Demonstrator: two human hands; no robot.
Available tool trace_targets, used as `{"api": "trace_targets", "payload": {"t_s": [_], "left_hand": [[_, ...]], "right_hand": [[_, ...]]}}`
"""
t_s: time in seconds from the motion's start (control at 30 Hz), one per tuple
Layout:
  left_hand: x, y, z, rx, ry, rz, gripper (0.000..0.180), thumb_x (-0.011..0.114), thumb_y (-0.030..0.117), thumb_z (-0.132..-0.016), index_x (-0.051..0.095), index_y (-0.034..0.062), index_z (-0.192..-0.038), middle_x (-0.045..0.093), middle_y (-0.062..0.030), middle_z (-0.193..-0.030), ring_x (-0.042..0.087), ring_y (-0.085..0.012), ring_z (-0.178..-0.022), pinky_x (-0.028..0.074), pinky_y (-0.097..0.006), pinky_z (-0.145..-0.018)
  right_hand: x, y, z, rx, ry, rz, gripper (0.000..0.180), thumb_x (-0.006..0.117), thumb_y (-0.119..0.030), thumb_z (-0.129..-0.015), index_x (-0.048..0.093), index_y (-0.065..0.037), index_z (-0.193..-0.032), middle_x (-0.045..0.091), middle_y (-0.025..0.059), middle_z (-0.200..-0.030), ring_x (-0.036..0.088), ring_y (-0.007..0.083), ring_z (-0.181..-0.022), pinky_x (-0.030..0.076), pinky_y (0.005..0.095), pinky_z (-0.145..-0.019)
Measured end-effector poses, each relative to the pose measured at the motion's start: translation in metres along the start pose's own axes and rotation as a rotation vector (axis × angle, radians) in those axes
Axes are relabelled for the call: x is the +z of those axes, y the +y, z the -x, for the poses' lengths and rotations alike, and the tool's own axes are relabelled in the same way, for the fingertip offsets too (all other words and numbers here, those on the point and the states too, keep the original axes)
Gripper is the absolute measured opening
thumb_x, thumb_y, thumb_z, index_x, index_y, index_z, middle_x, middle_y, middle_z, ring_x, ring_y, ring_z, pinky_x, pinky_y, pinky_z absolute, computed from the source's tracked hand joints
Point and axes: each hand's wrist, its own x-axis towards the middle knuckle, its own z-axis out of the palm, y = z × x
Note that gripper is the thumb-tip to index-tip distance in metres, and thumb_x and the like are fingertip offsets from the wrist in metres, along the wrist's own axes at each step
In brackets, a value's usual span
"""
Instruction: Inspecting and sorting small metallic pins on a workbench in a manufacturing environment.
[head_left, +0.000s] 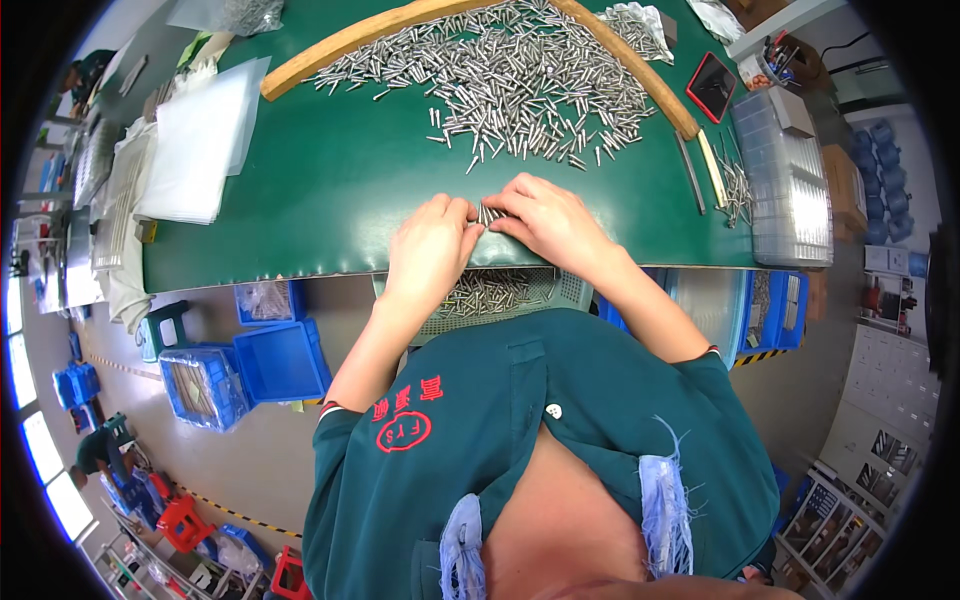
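Note:
Close to the front edge of the green table (330, 190), my two hands meet over a few small metal pins (488, 214). My left hand (432, 240) has its fingers closed on the pins from the left. My right hand (548, 218) pinches them from the other side, thumb and fingertips bent. The fingers partly cover the pins. Beyond my hands spreads a big heap of similar silvery pins (530, 75), with several lying loose along its near edge. Below the table edge, a green basket (570, 290) in front of my body holds more pins.
Curved wooden strips (330, 58) border the heap. Clear plastic sheets (195, 160) lie at the left. A red-edged phone (712, 88), a metal rod (690, 175), and a clear plastic case (785, 180) are at the right. Blue bins (280, 360) stand on the floor at left.

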Motion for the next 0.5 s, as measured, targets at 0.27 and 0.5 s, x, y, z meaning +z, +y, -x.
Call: {"api": "trace_targets", "payload": {"t_s": [0.27, 0.5], "left_hand": [[0.004, 0.003, 0.011, 0.034, 0.068, 0.003, 0.02, 0.07, 0.019, -0.079, 0.059, 0.0083, -0.092, 0.058, -0.0054, -0.086, 0.061, -0.0241, -0.082, 0.049, -0.036, -0.069], [0.009, 0.002, 0.012, 0.017, 0.126, 0.011, 0.017, 0.07, 0.018, -0.079, 0.06, 0.008, -0.089, 0.057, -0.0054, -0.084, 0.06, -0.024, -0.081, 0.049, -0.036, -0.068]], "right_hand": [[0.0, 0.002, 0.005, -0.071, 0.006, -0.105, 0.044, 0.066, -0.01, -0.081, 0.057, -0.011, -0.124, 0.061, 0.0069, -0.101, 0.059, 0.025, -0.095, 0.049, 0.036, -0.08], [-0.006, 0.001, 0.003, -0.01, -0.111, -0.076, 0.045, 0.065, -0.007, -0.081, 0.057, -0.013, -0.125, 0.062, 0.0065, -0.102, 0.059, 0.0248, -0.094, 0.049, 0.0353, -0.081]]}}
